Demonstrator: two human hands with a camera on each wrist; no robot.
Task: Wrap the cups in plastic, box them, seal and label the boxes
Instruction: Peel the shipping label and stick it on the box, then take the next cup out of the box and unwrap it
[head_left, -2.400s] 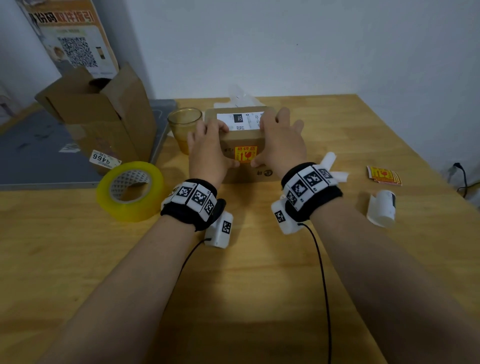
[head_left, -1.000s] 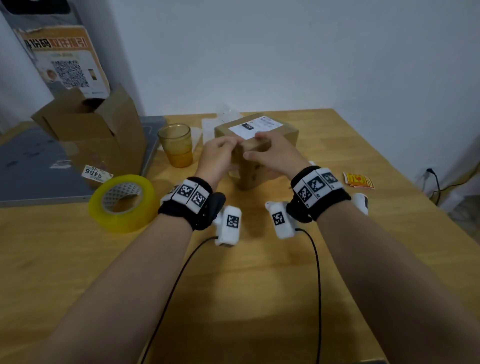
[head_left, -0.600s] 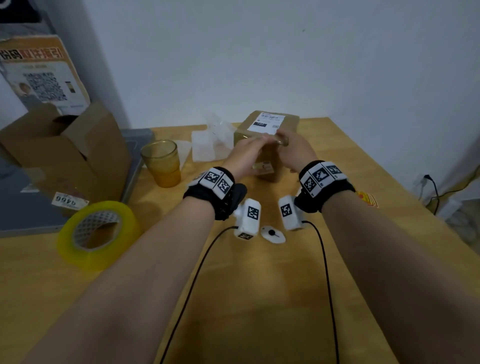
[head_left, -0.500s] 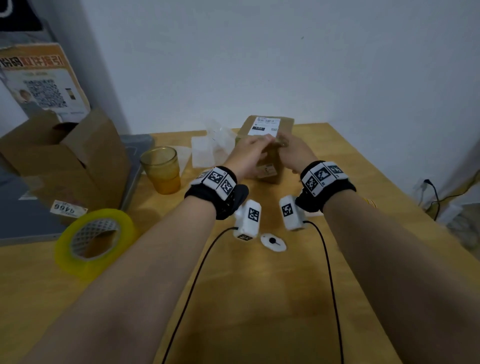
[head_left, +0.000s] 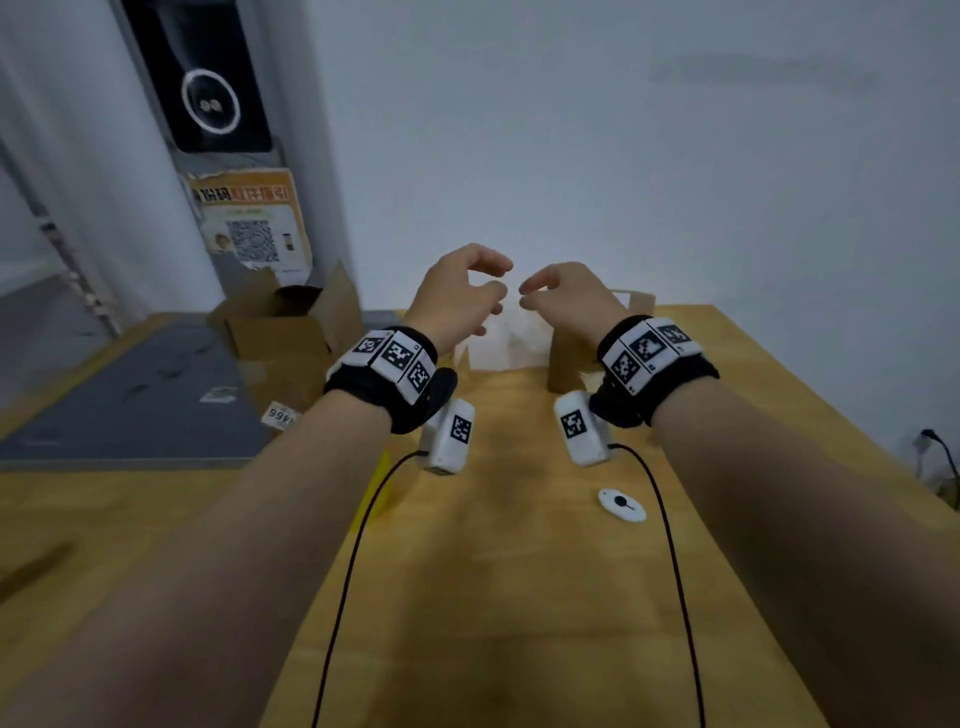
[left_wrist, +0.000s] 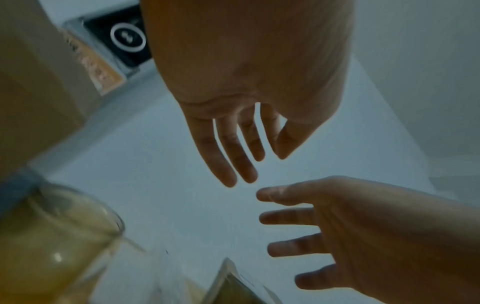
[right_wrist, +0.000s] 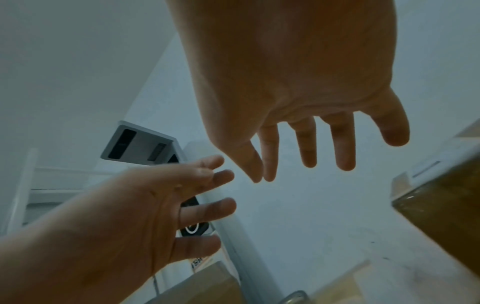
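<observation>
— Where are my hands right now?

— Your left hand and right hand float above the far end of the wooden table, fingers loosely spread and holding nothing; both wrist views confirm it.

— And the goods?

— The amber glass cup stands unwrapped just below my left wrist. The clear plastic sheet lies at the far edge, beside the sealed brown cardboard box — mostly hidden behind my right wrist.

— How will the cup handle?

— I judge it rigid, smooth and breakable, so I'd circle its wall low down. The plastic looks limp and light — I'd pinch a corner.
</observation>
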